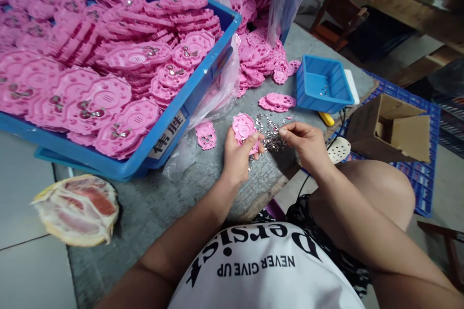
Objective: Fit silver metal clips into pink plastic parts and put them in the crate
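Observation:
My left hand (236, 153) grips a pink plastic plate (243, 127) with a scalloped edge, thumb across its lower part. Beside it, at the pile of small shiny metal parts (272, 136), is my right hand (305, 139). Its thumb and forefinger are pinched together at the pile's right side; whatever is between the tips is too small to name. A single pink plate with holes (206, 135) lies left of my left hand. Just beyond the metal parts rest a few more pink plates (277, 102).
A large blue crate (203, 88) at left holds stacked pink plates fitted with metal parts. Loose pink plates (259, 58) spill from a plastic bag behind. A small blue bin (324, 82), a cardboard box (387, 128) and a peeled pomelo (78, 210) are around.

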The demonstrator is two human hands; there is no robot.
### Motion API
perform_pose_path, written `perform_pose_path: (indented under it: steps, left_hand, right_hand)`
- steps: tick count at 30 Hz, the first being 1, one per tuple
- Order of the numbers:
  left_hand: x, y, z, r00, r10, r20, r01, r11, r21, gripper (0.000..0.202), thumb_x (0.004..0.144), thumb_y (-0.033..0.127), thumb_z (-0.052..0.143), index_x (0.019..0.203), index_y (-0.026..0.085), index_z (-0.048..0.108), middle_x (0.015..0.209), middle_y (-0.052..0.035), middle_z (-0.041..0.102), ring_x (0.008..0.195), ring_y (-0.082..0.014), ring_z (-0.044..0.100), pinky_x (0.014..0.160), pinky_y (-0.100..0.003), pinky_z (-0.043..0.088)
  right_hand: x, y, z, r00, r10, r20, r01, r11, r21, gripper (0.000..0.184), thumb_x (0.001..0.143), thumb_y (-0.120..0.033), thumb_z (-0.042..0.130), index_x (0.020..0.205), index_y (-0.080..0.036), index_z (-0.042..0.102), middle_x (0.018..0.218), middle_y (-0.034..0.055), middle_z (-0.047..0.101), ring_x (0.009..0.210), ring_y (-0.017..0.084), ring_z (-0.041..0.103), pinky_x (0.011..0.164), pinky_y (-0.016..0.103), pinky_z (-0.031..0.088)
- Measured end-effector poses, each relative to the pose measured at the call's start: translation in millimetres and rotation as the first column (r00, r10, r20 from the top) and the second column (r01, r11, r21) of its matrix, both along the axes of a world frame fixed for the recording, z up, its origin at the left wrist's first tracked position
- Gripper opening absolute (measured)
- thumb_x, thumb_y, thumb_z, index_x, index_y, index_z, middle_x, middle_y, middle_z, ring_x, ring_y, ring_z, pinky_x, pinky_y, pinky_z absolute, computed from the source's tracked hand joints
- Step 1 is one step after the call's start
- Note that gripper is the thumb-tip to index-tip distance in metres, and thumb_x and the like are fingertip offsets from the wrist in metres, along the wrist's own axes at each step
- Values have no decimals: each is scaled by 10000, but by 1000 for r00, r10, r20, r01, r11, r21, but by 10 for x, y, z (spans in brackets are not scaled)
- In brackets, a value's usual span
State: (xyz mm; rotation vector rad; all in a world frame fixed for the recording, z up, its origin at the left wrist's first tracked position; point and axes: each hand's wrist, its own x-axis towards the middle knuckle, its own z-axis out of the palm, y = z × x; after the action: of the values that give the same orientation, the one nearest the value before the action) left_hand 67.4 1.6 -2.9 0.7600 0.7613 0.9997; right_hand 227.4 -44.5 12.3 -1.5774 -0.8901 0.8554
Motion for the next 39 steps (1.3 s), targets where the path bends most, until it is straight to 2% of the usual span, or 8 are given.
perform_pose_path:
  steps: [6, 12, 19, 22, 26, 31, 35, 39]
  left_hand:
    - [-45, 79, 29, 989, 148, 5, -148, 989, 24, 338, 789, 269, 716, 1009, 241, 461, 802, 34, 696, 531, -103, 622, 412, -200, 368]
    - [-88, 167, 8, 982, 187, 19, -187, 982, -10, 320, 771, 271, 700, 994, 243, 472, 815, 30, 700, 544, -105, 623, 428, -209, 372]
    - [-160, 288, 8, 969, 247, 23, -247, 969, -10, 315, 769, 253, 703, 997, 246, 485, 816, 20, 708, 541, -117, 618, 450, -229, 356]
    - [-196, 347, -6, 956, 293, 14, -293, 956, -6, 331, 768, 233, 703, 1037, 246, 510, 831, 15, 716, 571, -133, 641, 525, -255, 433]
    - [-223, 436, -77, 927, 374, -22, -374, 927, -3, 363, 740, 217, 704, 1063, 235, 539, 812, 23, 723, 656, -144, 678, 699, -289, 530]
    - [-232, 545, -183, 894, 448, -25, -447, 894, 42, 381, 720, 191, 717, 1058, 221, 545, 842, 13, 712, 785, -152, 696, 880, -314, 530]
    - [-225, 579, -220, 877, 478, -57, -474, 878, 70, 395, 710, 154, 714, 1062, 220, 548, 887, 8, 708, 883, -154, 690, 921, -299, 513]
    - [-206, 553, -189, 880, 472, -49, -470, 881, 55, 371, 709, 160, 711, 1029, 216, 533, 855, 19, 710, 841, -149, 690, 888, -293, 518]
  right_hand:
    - [248, 135, -129, 965, -37, 259, 56, 996, -66, 221, 724, -423, 709, 713, -214, 638, 656, -11, 582, 601, 140, 448, 599, 296, 346]
    - [302, 207, -160, 735, 70, 674, 104, 971, -215, 103, 812, -268, 637, 866, -216, 708, 846, 59, 745, 738, 218, 599, 720, 344, 413]
    - [407, 259, -207, 524, 202, 827, 68, 959, -277, 240, 836, -177, 537, 932, -209, 754, 994, 110, 754, 910, 280, 643, 774, 380, 469]
    - [401, 284, -186, 455, 206, 867, 45, 966, -253, 273, 805, -130, 540, 937, -187, 773, 1071, 141, 727, 1001, 309, 620, 871, 422, 483]
    - [279, 301, -112, 461, 207, 863, -26, 975, -220, 238, 849, -174, 556, 961, -178, 767, 1049, 146, 721, 991, 313, 601, 895, 445, 477]
    - [102, 288, -60, 468, 241, 850, -142, 970, -197, 191, 910, -240, 557, 935, -185, 738, 992, 139, 734, 957, 310, 596, 853, 435, 451]
    - [21, 247, -59, 475, 281, 834, -207, 957, -205, 172, 919, -237, 569, 927, -185, 733, 990, 124, 750, 955, 301, 606, 850, 417, 445]
    - [-27, 278, -82, 444, 326, 835, -224, 942, -248, 161, 900, -201, 587, 912, -184, 747, 981, 118, 755, 935, 296, 601, 833, 405, 446]
